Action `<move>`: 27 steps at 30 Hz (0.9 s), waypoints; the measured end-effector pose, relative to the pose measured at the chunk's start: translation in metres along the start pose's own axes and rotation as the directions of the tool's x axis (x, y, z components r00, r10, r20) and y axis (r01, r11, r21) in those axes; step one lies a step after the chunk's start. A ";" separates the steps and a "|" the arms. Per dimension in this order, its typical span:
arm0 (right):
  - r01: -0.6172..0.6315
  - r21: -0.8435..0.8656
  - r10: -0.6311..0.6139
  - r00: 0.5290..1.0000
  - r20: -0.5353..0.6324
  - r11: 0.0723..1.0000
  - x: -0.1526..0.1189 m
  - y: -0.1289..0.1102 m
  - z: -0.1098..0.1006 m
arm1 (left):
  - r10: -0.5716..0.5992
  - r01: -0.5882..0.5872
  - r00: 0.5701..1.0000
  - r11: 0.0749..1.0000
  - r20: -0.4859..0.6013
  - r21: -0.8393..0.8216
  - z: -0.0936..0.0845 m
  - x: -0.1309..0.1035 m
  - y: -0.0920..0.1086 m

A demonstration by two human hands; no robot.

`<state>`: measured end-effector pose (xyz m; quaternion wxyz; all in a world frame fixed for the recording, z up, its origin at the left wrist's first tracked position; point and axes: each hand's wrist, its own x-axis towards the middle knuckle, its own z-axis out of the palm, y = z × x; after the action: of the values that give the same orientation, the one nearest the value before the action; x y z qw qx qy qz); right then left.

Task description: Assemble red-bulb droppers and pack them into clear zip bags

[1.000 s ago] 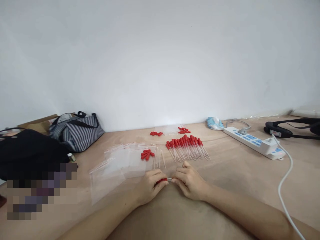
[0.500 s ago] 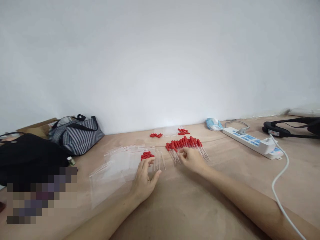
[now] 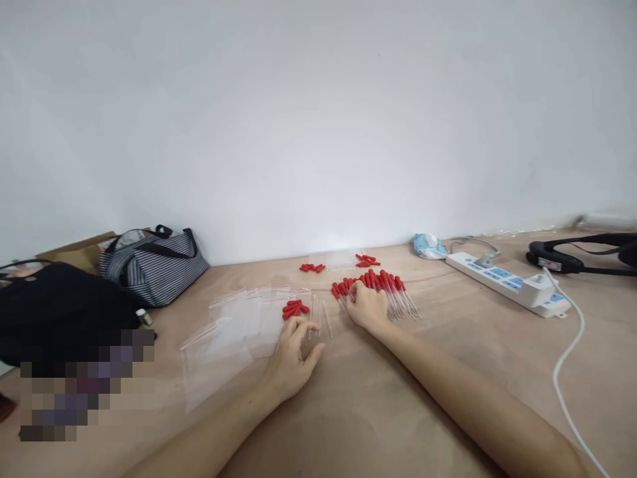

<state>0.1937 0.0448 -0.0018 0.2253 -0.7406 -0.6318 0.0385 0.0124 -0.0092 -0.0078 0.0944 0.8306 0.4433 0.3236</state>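
Note:
My right hand (image 3: pixel 367 305) reaches over the left part of a row of droppers (image 3: pixel 398 295), glass tubes with red rubber bulbs lying side by side. Its fingers are closed at a bulb in the row; the fingertips partly hide what they grip. My left hand (image 3: pixel 293 355) rests on the table with thumb and fingers apart, holding nothing. Just beyond its fingers are loose red rubber bulbs (image 3: pixel 295 309) and a few bare glass tubes (image 3: pixel 326 318). Clear zip bags (image 3: pixel 223 345) lie spread to the left of that hand.
Near the wall are more red bulbs (image 3: pixel 312 268), another red bulb group (image 3: pixel 367 260) and a row of glass tubes (image 3: pixel 341 260). A power strip (image 3: pixel 507 282) with a white cable lies right, by a blue-white packet (image 3: pixel 428 246) and black headset (image 3: pixel 562 255). A striped bag (image 3: pixel 154 269) stands left.
My right hand has moved slightly left and away from me, onto the bulbs of the dropper row. My left hand stays nearly in place, still open.

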 end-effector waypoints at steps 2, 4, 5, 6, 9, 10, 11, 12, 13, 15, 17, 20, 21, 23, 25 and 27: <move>0.026 0.001 -0.026 1.000 -0.006 1.000 0.001 0.004 0.000 | 0.000 0.000 1.000 1.000 0.005 -0.004 0.000 0.000 0.001; 0.053 0.010 -0.053 0.998 -0.032 0.999 0.001 0.008 -0.001 | 0.001 -0.001 1.000 1.000 -0.001 -0.009 0.001 -0.001 0.001; 0.062 0.014 -0.062 0.997 -0.050 0.998 0.001 0.009 -0.001 | -0.001 0.001 1.000 1.000 -0.013 -0.009 0.001 -0.001 0.001; 0.072 0.018 -0.071 0.995 -0.067 0.997 0.000 0.009 -0.001 | -0.005 0.005 1.000 1.000 -0.030 -0.005 0.001 -0.001 0.000; 0.141 0.020 -0.139 0.986 -0.087 0.990 -0.006 0.004 -0.003 | -0.026 0.032 0.994 0.998 -0.104 0.059 -0.005 0.006 -0.007; 0.179 0.016 -0.177 0.981 -0.076 0.984 -0.009 0.000 -0.003 | -0.037 0.049 0.992 0.994 -0.121 0.099 -0.010 0.011 -0.011; 0.215 0.007 -0.214 0.975 -0.055 0.977 -0.013 -0.005 -0.003 | -0.053 0.071 0.991 0.987 -0.126 0.146 -0.015 0.016 -0.015; 0.240 -0.008 -0.240 0.970 -0.025 0.971 -0.016 -0.011 -0.004 | -0.073 0.096 0.990 0.976 -0.118 0.198 -0.020 0.022 -0.020; 0.254 -0.029 -0.254 0.967 0.012 0.967 -0.019 -0.016 -0.004 | -0.102 0.125 0.990 0.961 -0.102 0.248 -0.025 0.027 -0.025; 0.248 -0.076 -0.242 0.967 0.083 0.966 -0.023 -0.026 -0.004 | -0.169 0.176 0.984 0.933 -0.050 0.314 -0.034 0.038 -0.034; 0.231 -0.113 -0.215 0.967 0.136 0.966 -0.024 -0.034 -0.004 | -0.205 0.195 0.979 0.920 -0.008 0.341 -0.037 0.045 -0.040; 0.232 -0.144 -0.205 0.962 0.178 0.962 -0.021 -0.041 -0.003 | -0.213 0.193 0.977 0.914 0.016 0.356 -0.033 0.047 -0.043; 0.238 -0.149 -0.208 0.960 0.188 0.960 -0.020 -0.043 -0.003 | -0.212 0.191 0.977 0.911 0.017 0.365 -0.030 0.047 -0.043; 0.248 -0.153 -0.215 0.956 0.201 0.957 -0.018 -0.046 -0.003 | -0.205 0.186 0.979 0.904 0.008 0.385 -0.025 0.044 -0.042; 0.259 -0.154 -0.225 0.952 0.210 0.954 -0.018 -0.047 -0.004 | -0.191 0.178 0.982 0.898 -0.008 0.403 -0.020 0.042 -0.042; 0.271 -0.154 -0.237 0.949 0.209 0.950 -0.020 -0.045 -0.005 | -0.169 0.164 0.985 0.894 -0.024 0.418 -0.017 0.040 -0.041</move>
<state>0.1502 0.0285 0.0156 0.0997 -0.6632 -0.7414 0.0213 -0.0101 0.0453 0.0053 -0.0554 0.7927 0.5710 0.2064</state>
